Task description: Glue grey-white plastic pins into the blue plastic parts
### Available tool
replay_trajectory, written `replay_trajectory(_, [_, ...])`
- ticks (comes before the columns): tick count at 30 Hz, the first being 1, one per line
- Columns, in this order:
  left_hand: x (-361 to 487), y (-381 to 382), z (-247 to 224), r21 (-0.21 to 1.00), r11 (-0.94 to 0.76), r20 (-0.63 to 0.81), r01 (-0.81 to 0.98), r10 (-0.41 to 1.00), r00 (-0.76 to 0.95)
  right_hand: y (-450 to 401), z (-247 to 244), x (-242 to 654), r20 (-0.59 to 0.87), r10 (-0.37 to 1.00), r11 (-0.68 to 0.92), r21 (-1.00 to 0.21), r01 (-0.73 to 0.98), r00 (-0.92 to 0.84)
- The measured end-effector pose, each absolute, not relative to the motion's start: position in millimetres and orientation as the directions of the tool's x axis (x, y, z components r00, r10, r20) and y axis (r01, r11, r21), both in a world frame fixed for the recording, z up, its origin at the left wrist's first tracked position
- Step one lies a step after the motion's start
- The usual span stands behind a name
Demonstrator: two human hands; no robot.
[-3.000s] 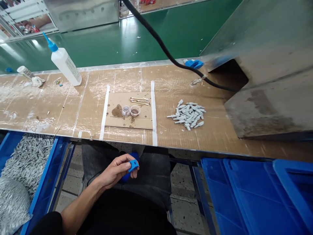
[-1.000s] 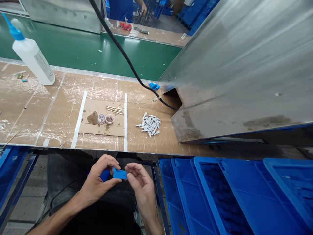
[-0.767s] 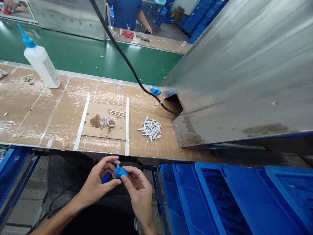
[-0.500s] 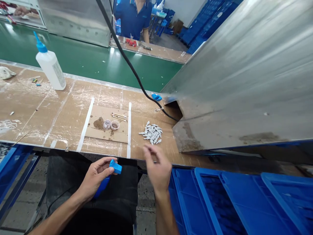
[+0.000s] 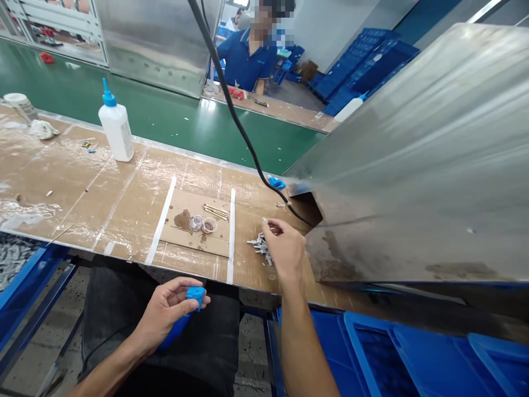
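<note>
My left hand (image 5: 171, 306) is closed on a small blue part (image 5: 195, 296) above my lap. Over the pile of small grey parts (image 5: 261, 245) at the table's right is my right hand (image 5: 284, 242), its thumb and forefinger pinched together. A pale tip (image 5: 265, 221) shows at those fingertips, probably one of the grey parts. The hand covers much of the pile. Left of the pile, a cardboard piece (image 5: 215, 247) carries two small round cups (image 5: 209, 225) and several thin sticks (image 5: 215, 212).
A white bottle with a blue nozzle (image 5: 117, 132) stands near the green belt (image 5: 165, 110). A black cable (image 5: 243, 132) hangs across the view. A metal housing (image 5: 413, 182) rises at right, with blue crates (image 5: 372, 331) below. A person in blue (image 5: 248, 60) is across the belt.
My right hand has moved forward from the table's front edge onto the grey pile. My left hand still holds the blue part, now turned differently. The camera view has shifted.
</note>
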State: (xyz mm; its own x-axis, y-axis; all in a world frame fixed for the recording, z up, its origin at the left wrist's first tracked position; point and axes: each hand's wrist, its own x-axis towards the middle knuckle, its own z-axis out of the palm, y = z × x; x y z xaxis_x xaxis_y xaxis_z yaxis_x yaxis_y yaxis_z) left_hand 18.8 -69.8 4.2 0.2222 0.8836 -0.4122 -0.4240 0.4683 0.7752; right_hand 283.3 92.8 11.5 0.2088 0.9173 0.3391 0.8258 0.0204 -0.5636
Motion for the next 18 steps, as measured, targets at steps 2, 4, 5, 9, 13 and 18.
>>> replay_trajectory(2, [15.2,-68.4,3.9,0.792,0.467,-0.412,-0.394,0.884,0.221,81.6,17.6,279.5,0.28,0.924,0.037,-0.743,0.668,0.26])
replay_trajectory(4, [12.7,-68.0,2.9,0.807,0.471,-0.408,-0.357,0.881,0.241,70.4,24.0,272.0,0.184,0.949,0.047,-0.886,0.462,0.256])
replay_trajectory(5, [12.0,-68.2,2.2,0.806,0.48,-0.41,-0.347,0.875,0.258,65.4,27.1,266.6,0.148,0.961,0.047,-0.92,0.388,0.234])
replay_trajectory(9, [13.0,-71.5,-1.1,0.726,0.534,-0.418,-0.433,0.843,0.339,54.8,39.1,237.3,0.123,0.981,0.083,-0.963,0.257,0.147])
replay_trajectory(13, [14.7,-75.3,-2.5,0.598,0.61,-0.435,-0.521,0.792,0.428,58.2,48.3,209.3,0.127,0.989,0.117,-0.985,0.127,0.078])
replay_trajectory(18, [10.5,-83.0,-4.3,0.622,0.608,-0.352,-0.494,0.781,0.517,66.2,48.8,193.1,0.139,0.989,0.132,-0.985,0.113,0.055])
